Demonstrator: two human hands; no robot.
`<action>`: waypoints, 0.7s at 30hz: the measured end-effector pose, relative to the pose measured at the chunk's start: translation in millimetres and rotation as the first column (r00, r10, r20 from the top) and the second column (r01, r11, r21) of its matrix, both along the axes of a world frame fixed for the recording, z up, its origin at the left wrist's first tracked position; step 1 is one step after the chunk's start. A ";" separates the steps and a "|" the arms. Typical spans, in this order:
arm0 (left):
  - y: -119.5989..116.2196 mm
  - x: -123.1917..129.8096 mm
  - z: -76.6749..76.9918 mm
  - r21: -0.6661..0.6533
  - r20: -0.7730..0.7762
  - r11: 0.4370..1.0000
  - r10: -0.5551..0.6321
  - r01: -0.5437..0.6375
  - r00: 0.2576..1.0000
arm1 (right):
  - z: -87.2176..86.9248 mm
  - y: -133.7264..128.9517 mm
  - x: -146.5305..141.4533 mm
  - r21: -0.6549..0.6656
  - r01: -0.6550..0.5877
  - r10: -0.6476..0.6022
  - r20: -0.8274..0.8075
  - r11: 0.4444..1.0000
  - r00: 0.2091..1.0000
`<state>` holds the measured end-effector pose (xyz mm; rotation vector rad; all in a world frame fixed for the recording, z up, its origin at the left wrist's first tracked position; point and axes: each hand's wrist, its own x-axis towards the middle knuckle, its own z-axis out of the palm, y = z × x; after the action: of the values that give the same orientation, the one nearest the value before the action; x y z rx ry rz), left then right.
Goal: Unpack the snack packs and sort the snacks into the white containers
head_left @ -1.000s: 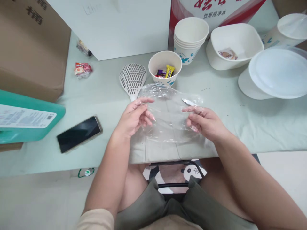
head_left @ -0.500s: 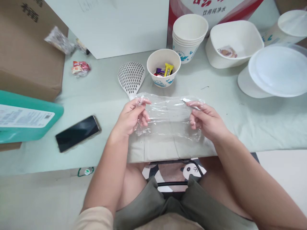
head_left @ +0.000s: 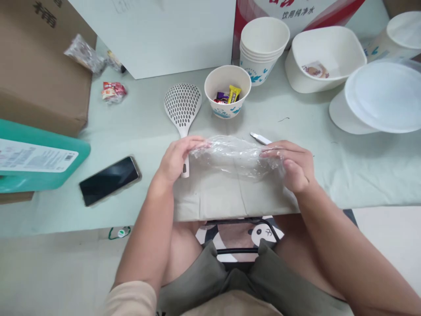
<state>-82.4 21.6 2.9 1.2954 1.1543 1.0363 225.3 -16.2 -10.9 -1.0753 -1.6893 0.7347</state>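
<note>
Across pale green cloth on the table (head_left: 355,180), before a glossy white box (head_left: 158,35), holding up crumpled clear plastic film (head_left: 237,153), just short of a white paper bowl (head_left: 226,109) with wrapped sweets. Stretched broad half a second ago, now bunched into a narrow band between both hands. Pinched at one end between right hand (head_left: 292,164) fingers and thumb; at the other, touched by left hand (head_left: 179,158) fingertips, with thumb hidden, so cannot tell how tightly closed. Newly bared: the lower handle of a white perforated skimmer (head_left: 183,105), and beyond the right fingers, a slim white metal-tipped tool (head_left: 259,138).
</note>
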 end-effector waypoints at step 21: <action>6.9 13.4 10.1 -0.152 0.286 0.980 0.170 -0.131 0.943 | 1.6 13.6 -18.7 -0.591 0.017 -0.342 -0.442 0.806 0.829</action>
<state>-69.1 28.4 13.0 0.9210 1.0809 1.2019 206.6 -2.5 -9.3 -1.2640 -0.8723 1.3200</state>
